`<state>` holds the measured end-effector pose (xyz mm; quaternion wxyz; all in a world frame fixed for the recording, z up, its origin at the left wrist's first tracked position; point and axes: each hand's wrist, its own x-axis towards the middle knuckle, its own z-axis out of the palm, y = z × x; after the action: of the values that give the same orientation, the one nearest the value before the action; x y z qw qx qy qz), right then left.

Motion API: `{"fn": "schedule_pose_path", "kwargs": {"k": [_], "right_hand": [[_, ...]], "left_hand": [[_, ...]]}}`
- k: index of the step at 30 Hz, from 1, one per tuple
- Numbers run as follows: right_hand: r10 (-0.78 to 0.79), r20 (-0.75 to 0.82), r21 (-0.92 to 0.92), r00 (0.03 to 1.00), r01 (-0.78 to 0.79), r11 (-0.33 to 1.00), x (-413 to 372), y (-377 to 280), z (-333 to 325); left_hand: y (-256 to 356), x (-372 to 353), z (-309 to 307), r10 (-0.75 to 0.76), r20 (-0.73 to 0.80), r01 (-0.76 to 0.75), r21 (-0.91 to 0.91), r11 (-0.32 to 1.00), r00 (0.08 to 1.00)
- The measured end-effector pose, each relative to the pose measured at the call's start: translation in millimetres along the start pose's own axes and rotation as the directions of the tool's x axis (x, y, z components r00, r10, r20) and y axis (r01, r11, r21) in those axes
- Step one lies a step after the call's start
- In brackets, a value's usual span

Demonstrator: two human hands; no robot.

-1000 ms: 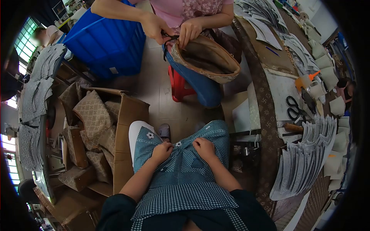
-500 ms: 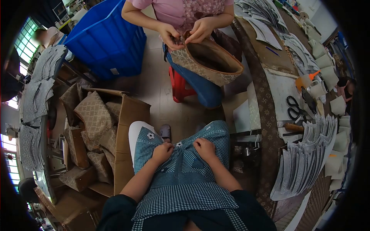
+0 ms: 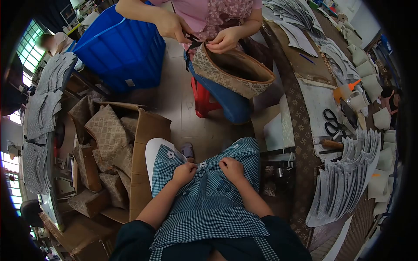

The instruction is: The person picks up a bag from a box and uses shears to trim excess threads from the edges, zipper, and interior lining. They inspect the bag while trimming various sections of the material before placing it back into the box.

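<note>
My left hand (image 3: 184, 172) rests on the lap of my checked apron (image 3: 209, 219), fingers curled in. Across from it lies my right hand (image 3: 231, 168), also curled, on the apron over the other thigh. No object shows in either one. Facing me, a person in pink holds a patterned beige bag (image 3: 235, 71) with a brown rim on their lap. One of that person's hands (image 3: 224, 40) pinches the rim; the other hand (image 3: 173, 27) has a small dark tool (image 3: 194, 42) at the bag's corner.
A cardboard box (image 3: 150, 152) of patterned bag pieces stands on my left, with a blue bin (image 3: 124, 48) beyond it. On the right-hand bench are black scissors (image 3: 332, 123), an orange-tipped bottle (image 3: 346, 90) and stacked grey pieces (image 3: 344, 182). The person sits on a red stool (image 3: 201, 98).
The person opposite has lifted one hand up and away from the rim, and it now holds a dark tool at the bag's corner. My own hands have stayed put.
</note>
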<state>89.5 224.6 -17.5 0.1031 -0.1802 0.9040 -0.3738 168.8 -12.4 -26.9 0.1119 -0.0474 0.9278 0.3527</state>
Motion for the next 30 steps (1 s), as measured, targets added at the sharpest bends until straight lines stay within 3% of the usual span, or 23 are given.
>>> {"fn": "schedule_pose_path", "kwargs": {"k": [3,30], "right_hand": [[0.009,0.009,-0.006,1.0,-0.009,1.0,0.5,-1.0,-2.1],[0.043,0.066,-0.032,0.997,-0.041,0.999,1.8,-4.8,-5.2]], "left_hand": [[0.5,1.4,-0.9,-0.057,0.054,0.057,0.017,0.998,0.997],[0.1,1.4,-1.0,-0.039,0.044,0.039,0.013,0.999,0.998]]}}
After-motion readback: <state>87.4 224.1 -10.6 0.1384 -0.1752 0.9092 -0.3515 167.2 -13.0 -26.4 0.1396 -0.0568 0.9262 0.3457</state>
